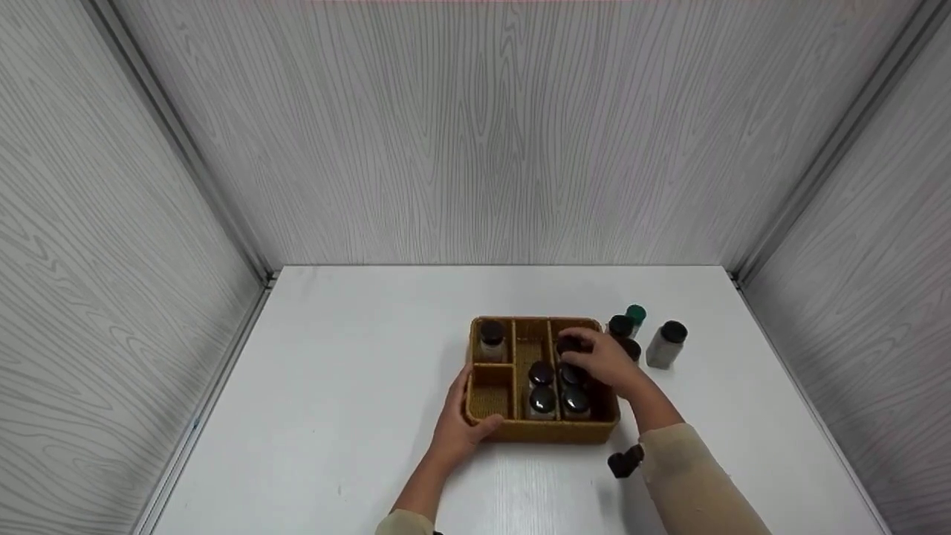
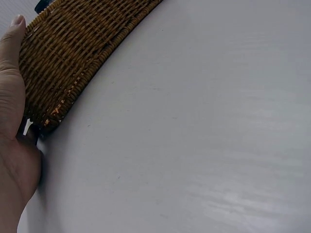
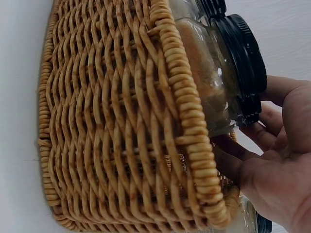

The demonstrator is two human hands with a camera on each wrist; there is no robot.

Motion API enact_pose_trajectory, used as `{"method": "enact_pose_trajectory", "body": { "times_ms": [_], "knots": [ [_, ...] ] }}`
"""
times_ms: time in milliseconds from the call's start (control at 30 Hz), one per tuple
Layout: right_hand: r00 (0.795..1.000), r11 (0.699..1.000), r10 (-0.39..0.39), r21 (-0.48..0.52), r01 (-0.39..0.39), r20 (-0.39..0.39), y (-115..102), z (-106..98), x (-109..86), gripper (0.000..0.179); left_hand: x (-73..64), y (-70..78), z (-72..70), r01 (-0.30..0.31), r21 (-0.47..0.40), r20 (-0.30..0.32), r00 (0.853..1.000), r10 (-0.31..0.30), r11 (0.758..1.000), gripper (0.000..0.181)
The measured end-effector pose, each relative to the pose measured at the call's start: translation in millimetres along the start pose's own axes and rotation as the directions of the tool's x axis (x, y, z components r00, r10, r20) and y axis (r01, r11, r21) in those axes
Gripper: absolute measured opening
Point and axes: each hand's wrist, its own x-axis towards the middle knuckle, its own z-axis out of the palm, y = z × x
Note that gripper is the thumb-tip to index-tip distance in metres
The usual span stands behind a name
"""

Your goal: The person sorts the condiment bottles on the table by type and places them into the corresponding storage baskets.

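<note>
A brown wicker basket (image 1: 546,431) with dividers sits on the white table. My left hand (image 1: 455,432) grips its front left corner, thumb over the front rim and fingers along the left side; the left wrist view shows the thumb against the woven wall (image 2: 73,53). Over the right compartment, my right hand (image 1: 605,362) holds a black-lidded jar (image 1: 569,344) by its lid at the back. Two more jars, one of them a front jar (image 1: 576,401), stand before it. In the right wrist view, a glass jar (image 3: 209,73) with brownish contents shows above the rim, fingers beside it.
Two jars (image 1: 541,401) occupy the middle compartment, and one jar (image 1: 492,340) the back left one. Right of the basket stand a grey jar (image 1: 665,345), a green-lidded jar (image 1: 636,313) and black-lidded ones (image 1: 620,325). Wood-grain panels (image 1: 475,148) enclose the table.
</note>
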Motion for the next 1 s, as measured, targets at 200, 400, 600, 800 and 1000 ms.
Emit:
{"method": "enact_pose_trajectory", "body": {
  "times_ms": [200, 400, 600, 800, 1000],
  "knots": [
    [1.0, 0.998, -0.007, -0.058, 0.007, -0.001, -2.5, 0.7, -0.8, 0.044, -0.9, 1.1, 0.5, 0.015, 0.01, 0.001, 1.0, -0.015, 1.0, 0.11],
    [0.999, 0.994, -0.052, -0.101, 0.052, 0.009, -3.0, 1.8, -2.8, 0.042, -1.5, 1.5, 0.5, 0.016, 0.016, 0.0, 1.0, -0.016, 1.0, 0.109],
    [0.999, 0.995, -0.044, -0.091, 0.043, 0.001, -2.4, 3.8, -4.6, 0.042, -0.8, 0.4, -0.3, 0.003, 0.022, -0.002, 1.0, -0.003, 1.0, 0.109],
    [0.998, 0.991, -0.068, -0.117, 0.066, -0.017, -2.4, 6.0, -4.3, 0.043, -0.5, 1.6, -0.8, -0.004, 0.018, -0.006, 1.0, 0.005, 1.0, 0.11],
    [0.995, 0.979, -0.099, -0.18, 0.095, -0.018, -3.0, 8.9, -7.2, 0.051, -1.3, 0.1, -0.3, 0.009, 0.017, -0.01, 1.0, -0.009, 1.0, 0.109]
  ]
}}
